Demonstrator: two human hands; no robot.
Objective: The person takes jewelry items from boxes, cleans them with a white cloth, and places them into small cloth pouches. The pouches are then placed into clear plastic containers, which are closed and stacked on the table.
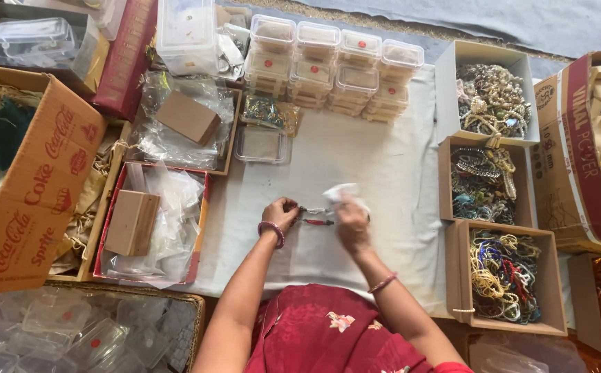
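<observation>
— Hands first: what are they doing in the head view?

— Both are meeting near the middle of the white cloth (383, 173). The left hand (280, 214) is pinching one end of a small red-and-silver jewellery piece (314, 216); the right hand (351, 221) is gripping the other end and also clutching a crumpled white tissue (344, 193).

— How is the piece lying?

— Its long axis is running left to right, stretching between the two hands, so neither is nearer.

— Anything around?

— Stacked clear tubs (328, 65) are sitting along the cloth's far edge, and open boxes of beads (504, 276) are lining its right edge.
</observation>
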